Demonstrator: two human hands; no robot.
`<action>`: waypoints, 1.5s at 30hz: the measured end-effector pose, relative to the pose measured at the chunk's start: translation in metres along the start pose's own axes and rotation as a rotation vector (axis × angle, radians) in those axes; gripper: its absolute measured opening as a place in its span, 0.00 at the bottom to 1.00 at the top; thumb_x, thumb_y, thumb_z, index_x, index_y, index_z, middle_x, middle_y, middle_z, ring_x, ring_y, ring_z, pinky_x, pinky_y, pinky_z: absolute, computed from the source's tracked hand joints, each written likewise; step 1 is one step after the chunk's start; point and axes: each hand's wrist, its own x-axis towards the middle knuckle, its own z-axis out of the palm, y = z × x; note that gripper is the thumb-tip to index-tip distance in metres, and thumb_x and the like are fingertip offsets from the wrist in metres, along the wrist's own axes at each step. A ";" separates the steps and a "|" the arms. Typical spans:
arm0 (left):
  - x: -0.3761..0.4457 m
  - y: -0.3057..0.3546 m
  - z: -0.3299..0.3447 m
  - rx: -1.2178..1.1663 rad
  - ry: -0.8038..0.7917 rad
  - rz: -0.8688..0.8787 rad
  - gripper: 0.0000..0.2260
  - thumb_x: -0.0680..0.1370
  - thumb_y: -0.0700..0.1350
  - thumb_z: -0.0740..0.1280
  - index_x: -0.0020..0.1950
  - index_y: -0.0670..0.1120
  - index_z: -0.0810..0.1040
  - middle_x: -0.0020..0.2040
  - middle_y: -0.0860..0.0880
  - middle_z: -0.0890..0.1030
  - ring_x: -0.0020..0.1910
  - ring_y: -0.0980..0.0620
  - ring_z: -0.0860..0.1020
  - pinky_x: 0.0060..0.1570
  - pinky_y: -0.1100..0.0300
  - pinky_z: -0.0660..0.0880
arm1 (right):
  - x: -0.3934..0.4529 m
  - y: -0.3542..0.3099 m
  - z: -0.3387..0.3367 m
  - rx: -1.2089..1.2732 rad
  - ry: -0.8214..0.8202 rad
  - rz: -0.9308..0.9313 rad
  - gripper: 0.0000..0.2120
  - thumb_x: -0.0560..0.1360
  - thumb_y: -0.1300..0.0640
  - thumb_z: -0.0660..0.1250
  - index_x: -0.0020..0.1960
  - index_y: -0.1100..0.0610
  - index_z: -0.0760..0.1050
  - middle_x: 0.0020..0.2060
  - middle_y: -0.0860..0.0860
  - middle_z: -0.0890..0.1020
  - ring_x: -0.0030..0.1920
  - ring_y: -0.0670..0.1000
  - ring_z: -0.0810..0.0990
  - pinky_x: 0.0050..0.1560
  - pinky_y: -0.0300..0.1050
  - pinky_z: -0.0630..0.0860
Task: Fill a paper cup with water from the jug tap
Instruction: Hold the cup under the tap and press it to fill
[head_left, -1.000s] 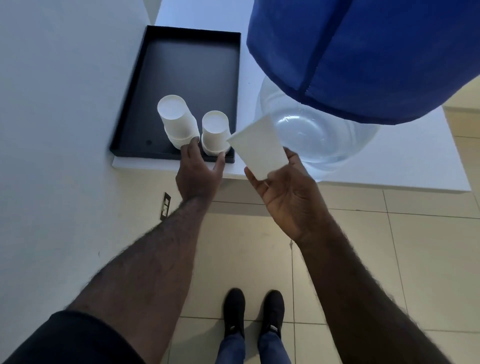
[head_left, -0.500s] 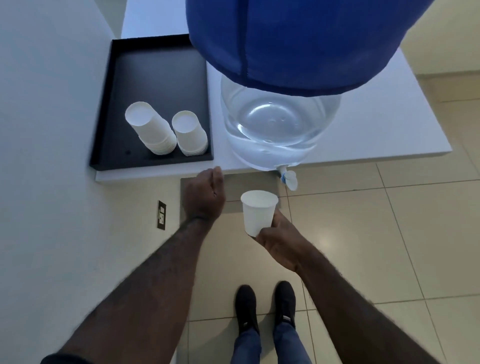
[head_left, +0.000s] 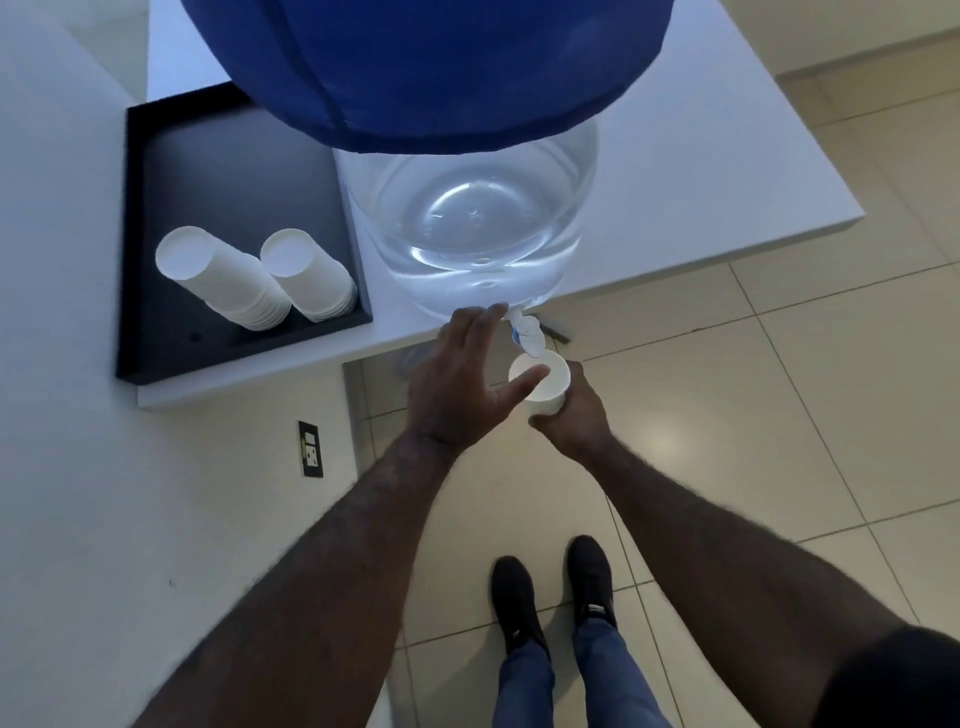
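A clear water jug (head_left: 478, 234) under a blue cover (head_left: 431, 67) stands on the white table, its white and blue tap (head_left: 527, 332) jutting over the table's front edge. My right hand (head_left: 574, 413) holds a white paper cup (head_left: 545, 387) upright directly beneath the tap. My left hand (head_left: 462, 379) is spread open beside the tap, fingertips touching the jug's base near it and the thumb across the cup's rim. No water stream is visible.
A black tray (head_left: 156, 218) on the left of the white table (head_left: 727, 171) holds two stacks of upside-down paper cups (head_left: 249, 280). A wall with a socket (head_left: 310, 448) is at left. Tiled floor and my shoes (head_left: 550, 597) lie below.
My right hand has brought the cup up and right, under the tap. My left hand has moved from a loose fist at the table edge to open fingers at the tap.
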 end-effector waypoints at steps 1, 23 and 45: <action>0.003 0.002 0.003 0.011 -0.015 0.029 0.33 0.72 0.63 0.70 0.68 0.42 0.73 0.60 0.44 0.78 0.56 0.47 0.79 0.44 0.53 0.81 | 0.004 -0.001 0.000 -0.011 0.018 -0.031 0.34 0.63 0.63 0.77 0.65 0.55 0.67 0.57 0.52 0.79 0.52 0.49 0.75 0.45 0.38 0.69; 0.010 0.012 0.014 0.065 -0.029 0.044 0.22 0.74 0.54 0.72 0.61 0.41 0.77 0.54 0.43 0.82 0.52 0.44 0.81 0.46 0.47 0.81 | 0.019 -0.028 0.001 0.122 0.093 -0.196 0.30 0.70 0.55 0.76 0.67 0.56 0.67 0.58 0.55 0.79 0.53 0.51 0.78 0.46 0.38 0.74; 0.029 0.027 0.007 -0.148 0.002 -0.245 0.15 0.80 0.54 0.64 0.54 0.45 0.84 0.45 0.45 0.87 0.43 0.45 0.84 0.42 0.51 0.80 | 0.015 -0.018 0.005 0.130 0.102 -0.207 0.32 0.66 0.61 0.78 0.66 0.54 0.68 0.57 0.52 0.79 0.52 0.48 0.75 0.42 0.30 0.69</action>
